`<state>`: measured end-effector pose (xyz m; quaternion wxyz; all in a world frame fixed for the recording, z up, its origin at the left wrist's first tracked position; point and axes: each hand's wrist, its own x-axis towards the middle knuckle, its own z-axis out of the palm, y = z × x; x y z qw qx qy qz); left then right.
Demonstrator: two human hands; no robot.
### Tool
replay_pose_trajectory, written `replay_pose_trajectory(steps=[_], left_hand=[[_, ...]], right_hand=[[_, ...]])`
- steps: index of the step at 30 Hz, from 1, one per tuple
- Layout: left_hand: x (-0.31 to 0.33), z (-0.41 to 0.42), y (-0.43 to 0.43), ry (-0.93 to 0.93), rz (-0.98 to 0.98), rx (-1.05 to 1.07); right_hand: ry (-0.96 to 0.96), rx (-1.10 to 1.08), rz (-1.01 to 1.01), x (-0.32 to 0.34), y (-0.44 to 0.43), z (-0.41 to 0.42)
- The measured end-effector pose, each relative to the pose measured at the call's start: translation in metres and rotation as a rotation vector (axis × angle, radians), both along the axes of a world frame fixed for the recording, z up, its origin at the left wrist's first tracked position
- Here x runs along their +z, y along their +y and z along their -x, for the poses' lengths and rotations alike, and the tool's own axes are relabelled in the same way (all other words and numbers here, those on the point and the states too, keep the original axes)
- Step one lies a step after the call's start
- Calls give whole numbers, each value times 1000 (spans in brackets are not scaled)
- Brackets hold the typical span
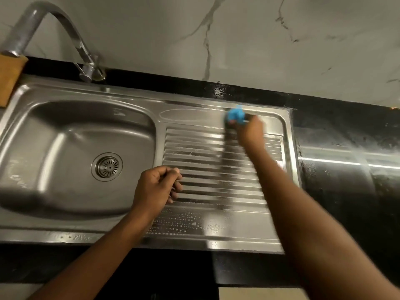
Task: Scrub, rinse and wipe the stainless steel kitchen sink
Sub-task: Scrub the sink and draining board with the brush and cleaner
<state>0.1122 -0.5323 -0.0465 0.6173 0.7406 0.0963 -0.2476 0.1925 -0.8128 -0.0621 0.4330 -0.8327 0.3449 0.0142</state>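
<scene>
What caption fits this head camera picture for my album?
Right hand scrubs the soapy sink drainboard with a blue scrubber; left hand is curled, empty.

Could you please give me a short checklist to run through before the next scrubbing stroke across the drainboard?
1. Grip on the blue scrubber: the right hand holds it. Ok.
2. Scrubber flat against the drainboard at its far edge: too blurred. Cannot tell.
3. Left hand out of the stroke path: curled over the drainboard's left edge, apart from the scrubber. Ok.
4. Suds to work with: bubbles show on the front strip. Ok.
5. Tap not running: no stream visible. Ok.
6. Drain strainer unblocked: nothing lies on it. Ok.
</scene>
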Motion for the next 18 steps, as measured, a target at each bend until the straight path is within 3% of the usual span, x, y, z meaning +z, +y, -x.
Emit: replay_pose_trajectory(steps=[3,5,10,13,15,18], left_hand=[[3,2,6,-3,11,4],[5,3,10,-6,6,17],[7,3,11,4,-9,23],[9,1,11,-14,-7,31],[10,1,12,-20,-6,33],[9,6,12,-15,2,32]], right_hand=[[92,-234,183,23,-80,37],[98,-282,199,18,-71,37],[-46,60,4,-7,73,-16],[-31,211,25,-15,108,-17],[-10,186,65,-12,70,-2],[59,-42,148,4,-26,39]])
